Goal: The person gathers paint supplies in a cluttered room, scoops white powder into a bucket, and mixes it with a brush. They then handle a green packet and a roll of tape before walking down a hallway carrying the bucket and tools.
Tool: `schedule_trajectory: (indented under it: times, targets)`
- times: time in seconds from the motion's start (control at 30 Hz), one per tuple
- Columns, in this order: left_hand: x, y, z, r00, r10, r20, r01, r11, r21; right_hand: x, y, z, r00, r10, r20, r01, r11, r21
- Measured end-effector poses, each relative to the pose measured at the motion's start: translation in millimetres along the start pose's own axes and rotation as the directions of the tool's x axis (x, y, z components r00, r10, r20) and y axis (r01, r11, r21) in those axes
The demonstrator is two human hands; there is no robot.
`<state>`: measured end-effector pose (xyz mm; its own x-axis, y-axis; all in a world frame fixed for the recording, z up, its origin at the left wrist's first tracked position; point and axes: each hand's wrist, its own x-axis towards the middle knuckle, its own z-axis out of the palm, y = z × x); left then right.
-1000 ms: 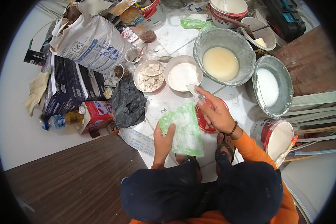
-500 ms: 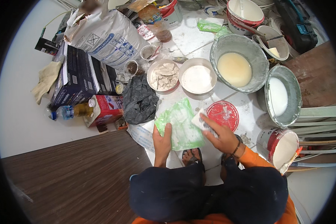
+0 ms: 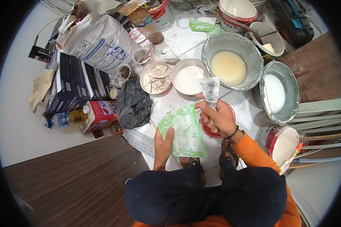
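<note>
Light's looking bright, even; shadows are falling soft. Fisheye's bending outer edges, black's filling corners. Blur is smudging the white sack's [image 3: 102, 41] top, upper left.

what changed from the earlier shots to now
Since half a second ago, the right hand has moved the scraper from the right edge of the green sheet away from the body, turning its blade to point forward. Nothing was taken hold of or let go. The left hand still holds the green sheet; the black bag and powder tub stayed put.
</note>
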<state>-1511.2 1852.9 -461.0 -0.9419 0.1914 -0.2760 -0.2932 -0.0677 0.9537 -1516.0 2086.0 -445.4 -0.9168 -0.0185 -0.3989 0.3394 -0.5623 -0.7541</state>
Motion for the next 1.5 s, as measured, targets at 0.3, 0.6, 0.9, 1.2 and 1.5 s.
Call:
schedule_trajectory:
  times: [0.3,0.6,0.9,1.2,1.5]
  targets:
    - [-0.7,3.9,2.6,0.999,0.043,-0.016,-0.040,0.990,0.132,1.0,6.2,2.8,0.993,0.084,-0.083,-0.098,0.978,-0.187]
    - [-2.6,-21.3,-16.7,0.936,0.052,-0.349,-0.068,0.997,-0.033,-29.8,42.3,-8.9,0.942,0.331,0.059,-0.291,0.891,-0.349]
    - [3.2,-5.9,-49.7,0.890,-0.050,-0.453,-0.035,0.983,-0.178,-39.5,58.7,-14.4,0.993,0.001,0.121,0.070,0.814,-0.577]
    - [-7.9,-38.1,-1.0,0.992,-0.124,-0.031,0.124,0.992,0.014,13.6,54.0,-5.6,0.955,-0.250,-0.159,0.155,0.879,-0.451]
    - [-3.7,-32.1,-9.2,0.974,-0.223,0.040,0.225,0.972,-0.068,4.9,77.5,-13.5,0.933,-0.319,-0.168,0.177,0.812,-0.556]
